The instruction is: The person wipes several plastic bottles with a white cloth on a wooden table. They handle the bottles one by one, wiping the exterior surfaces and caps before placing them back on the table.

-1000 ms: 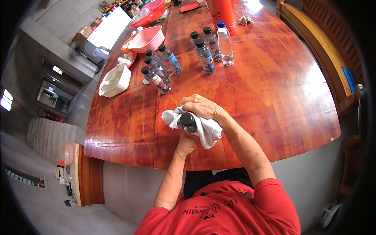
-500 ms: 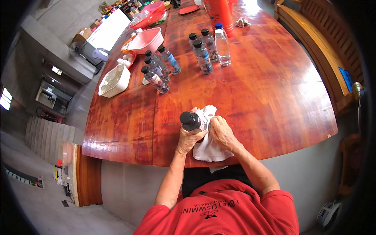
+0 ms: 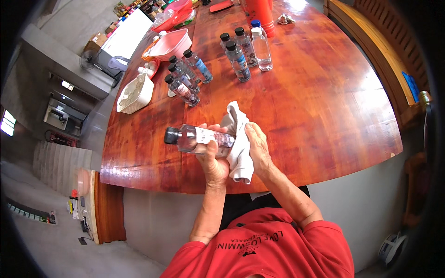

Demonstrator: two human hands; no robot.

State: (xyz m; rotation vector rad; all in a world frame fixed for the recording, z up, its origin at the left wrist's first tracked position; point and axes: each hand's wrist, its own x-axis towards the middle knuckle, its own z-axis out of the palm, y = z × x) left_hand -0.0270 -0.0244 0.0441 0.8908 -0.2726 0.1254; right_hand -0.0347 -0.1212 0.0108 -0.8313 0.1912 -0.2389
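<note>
Tilted onto its side, a clear bottle (image 3: 189,138) with a black cap and a pale label lies in my left hand (image 3: 216,167), which is closed round its body. The cap points left. My right hand (image 3: 259,146) presses a white cloth (image 3: 240,153) against the bottle's base. Both hands are above the near edge of the wooden table (image 3: 306,120). Farther off stand several black-capped bottles in two groups, one on the left (image 3: 184,91) and one near the middle (image 3: 238,63). Beside the middle group is a clear bottle with a white cap (image 3: 262,51).
At the left are a white basket (image 3: 136,99) and a pink basin (image 3: 169,44). A red bucket (image 3: 258,14) stands at the back, next to a crumpled cloth (image 3: 285,19). A wooden bench (image 3: 380,51) runs along the right side.
The bottle has turned from cap-up to lying sideways, its cap now to the left. The cloth has lifted off the table edge and moved to the bottle's base with my right hand.
</note>
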